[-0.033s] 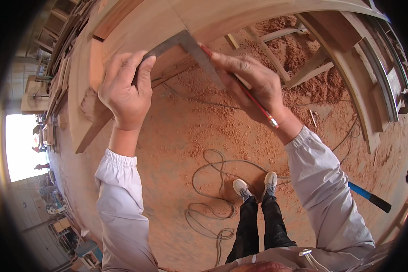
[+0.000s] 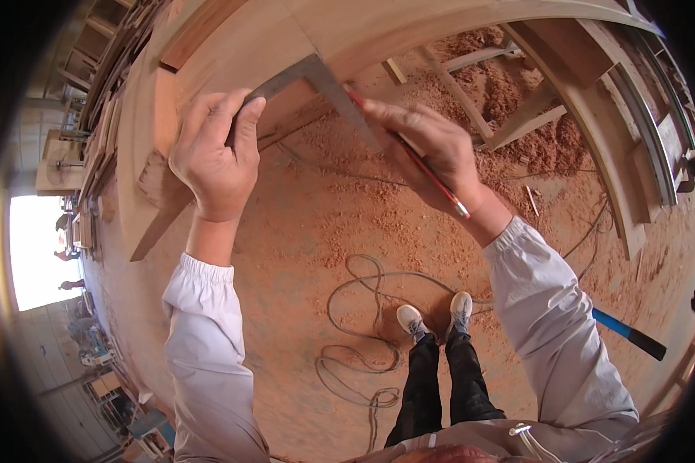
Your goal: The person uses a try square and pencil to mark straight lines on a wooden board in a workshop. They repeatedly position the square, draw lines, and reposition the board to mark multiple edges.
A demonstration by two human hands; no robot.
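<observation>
A grey metal carpenter's square (image 2: 289, 74) lies with its corner on a pale wooden board (image 2: 262, 35). My left hand (image 2: 218, 154) is closed on one leg of it, thumb and fingers pinching the end. The other leg slants down past the board's near edge, toward my right hand. Closed round a red pencil (image 2: 428, 174), my right hand (image 2: 432, 147) keeps the pencil's front end beside that leg, close to the board's edge. The eraser end points back toward my wrist. Whether the pencil's point touches the wood I cannot tell. A thin dark line runs from the square's corner across the board.
Wooden frame pieces (image 2: 459, 96) stand over heaped reddish shavings (image 2: 544, 150) at the far right. A dark cable (image 2: 378, 339) loops across the dusty floor near my shoes (image 2: 411, 320). A blue tool handle with a black end (image 2: 629, 333) shows beyond my right forearm. Stacked timber lines the left.
My right hand and the pencil have shifted slightly, the pencil's front end coming a little nearer to me along the square's leg. My left hand and the square look almost unmoved.
</observation>
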